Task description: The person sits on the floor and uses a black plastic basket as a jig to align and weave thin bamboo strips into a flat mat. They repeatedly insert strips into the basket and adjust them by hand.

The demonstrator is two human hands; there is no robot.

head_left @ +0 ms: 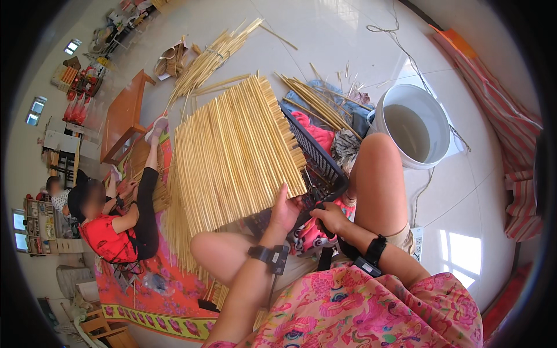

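Note:
A panel of straw-yellow reed stalks [232,156], laid side by side, rests tilted before me over a dark plastic basket [316,145]. My left hand [284,210] grips its near right corner, thumb up along the edge and fingers curled beneath. Close by on the right, my right hand [332,218] is closed round a black-handled tool [320,212]; its working end is hidden or too dark to make out. Pink cloth [316,132] and dark items show in the basket. Both my wrists wear black straps.
At right stands a white bucket [412,124] of murky water. Loose stalks [322,104] lie beyond the basket, a bundle [217,55] farther off. Left, a person in red [116,229] sits on a patterned red mat [130,284] near a wooden table [125,116]; another person [58,194] is behind.

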